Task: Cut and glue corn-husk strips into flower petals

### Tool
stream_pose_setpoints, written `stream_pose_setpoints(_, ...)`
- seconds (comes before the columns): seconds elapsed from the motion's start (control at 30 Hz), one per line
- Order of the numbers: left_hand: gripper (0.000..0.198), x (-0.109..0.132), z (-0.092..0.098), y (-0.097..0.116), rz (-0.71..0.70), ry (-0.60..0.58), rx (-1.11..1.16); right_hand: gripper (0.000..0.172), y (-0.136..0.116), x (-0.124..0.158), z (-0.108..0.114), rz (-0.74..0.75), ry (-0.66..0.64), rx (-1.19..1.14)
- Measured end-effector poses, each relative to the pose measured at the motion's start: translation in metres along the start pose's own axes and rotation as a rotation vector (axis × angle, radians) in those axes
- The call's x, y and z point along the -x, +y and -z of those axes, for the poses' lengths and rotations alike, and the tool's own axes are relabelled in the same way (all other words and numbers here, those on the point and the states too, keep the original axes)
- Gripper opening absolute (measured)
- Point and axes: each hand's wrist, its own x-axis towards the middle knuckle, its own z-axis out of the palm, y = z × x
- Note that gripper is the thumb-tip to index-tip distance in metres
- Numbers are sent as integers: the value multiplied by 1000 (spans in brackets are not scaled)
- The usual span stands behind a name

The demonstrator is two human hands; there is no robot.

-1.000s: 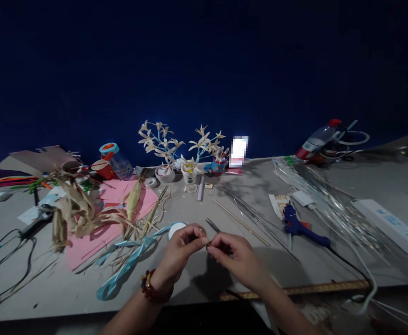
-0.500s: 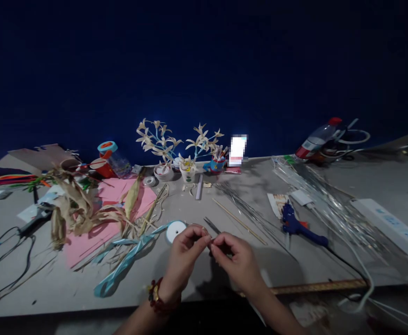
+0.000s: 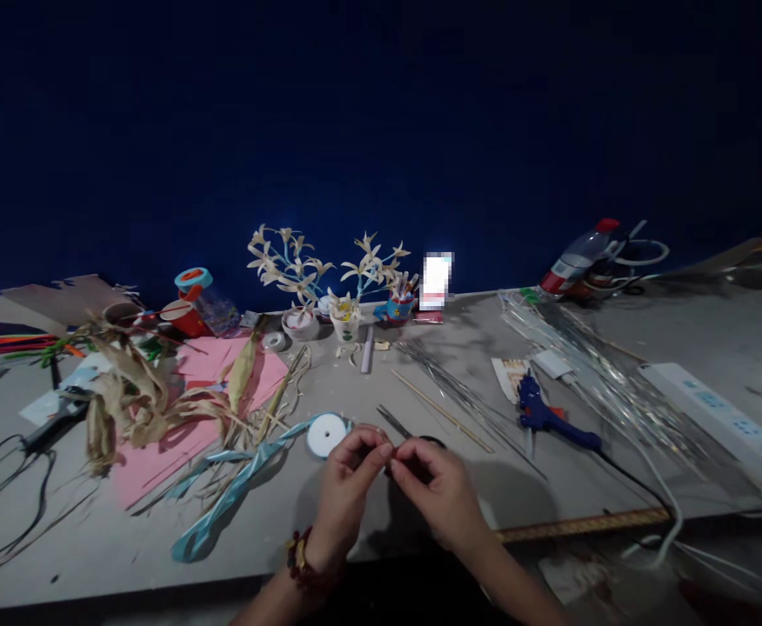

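My left hand (image 3: 353, 469) and my right hand (image 3: 438, 487) meet fingertip to fingertip above the table, both closed in a pinch. Whatever lies between the fingers is too small and too covered to name. Scissors (image 3: 394, 421) lie just beyond the hands, their handles partly hidden by my right hand. Beside my left hand is a white spool (image 3: 326, 434) with light blue ribbon (image 3: 215, 520) trailing off to the left. A thin wooden stick (image 3: 443, 410) and several thin wires (image 3: 465, 396) rest past the right hand.
Dried corn husks (image 3: 139, 391) lie over pink paper (image 3: 152, 461) on the left. Potted husk flowers (image 3: 348, 323) stand at the back, near a lit phone (image 3: 434, 280). On the right are a blue glue gun (image 3: 551, 417), a power strip (image 3: 713, 417) and a tilted bottle (image 3: 577, 259).
The view has shifted slightly, so the table things sit a little further left. The hands stay pinched together, and more of the scissors' handles shows behind them.
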Motion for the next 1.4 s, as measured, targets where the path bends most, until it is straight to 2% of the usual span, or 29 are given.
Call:
stream_pose_setpoints(0.1, 20, -1, 5, 2, 33, -20, -48, 13, -5, -3, 12, 29, -21, 31)
stream_pose_setpoints(0.2, 23, 1, 11, 2, 58, -72, -135, 14, -10, -10, 18, 56, -47, -43)
stream_pose_setpoints(0.3, 25, 5, 14, 2, 56, -113, -200, 11, -11, -15, 13, 47, -88, -114)
stream_pose_setpoints(0.37, 27, 7, 14, 2, 62, -121, -219, 12, -9, -15, 7, 17, -69, -166)
stream_pose_setpoints(0.6, 32, 12, 12, -2, 125, -60, -100, 25, 0, -7, -5, -56, -4, -355)
stream_pose_setpoints(0.7, 31, 14, 12, -8, 92, -51, -127, 27, 4, -4, -6, -62, 14, -344)
stream_pose_setpoints(0.93, 20, 18, 17, -12, -79, -75, -439, 25, 14, 2, -5, -45, 60, -291)
stream_pose_setpoints(1.07, 22, 16, 17, -11, -117, -103, -481, 21, 14, 6, -9, -13, 113, -265)
stream_pose_setpoints(1.17, 28, 15, 18, -15, -62, -105, -408, 20, 12, 6, -11, 0, 114, -239)
stream_pose_setpoints(1.23, 33, 16, 18, -16, 15, -97, -332, 22, 14, 5, -2, 48, 56, -198)
stream_pose_setpoints(1.3, 37, 17, 18, -16, 87, -75, -284, 23, 25, 5, 21, 136, 11, -73)
stream_pose_setpoints(1.37, 40, 18, 19, -13, 125, -32, -270, 23, 44, 5, 60, 186, 87, 216)
stream_pose_setpoints(1.4, 42, 17, 20, -12, 133, -10, -271, 23, 57, 6, 84, 179, 182, 411)
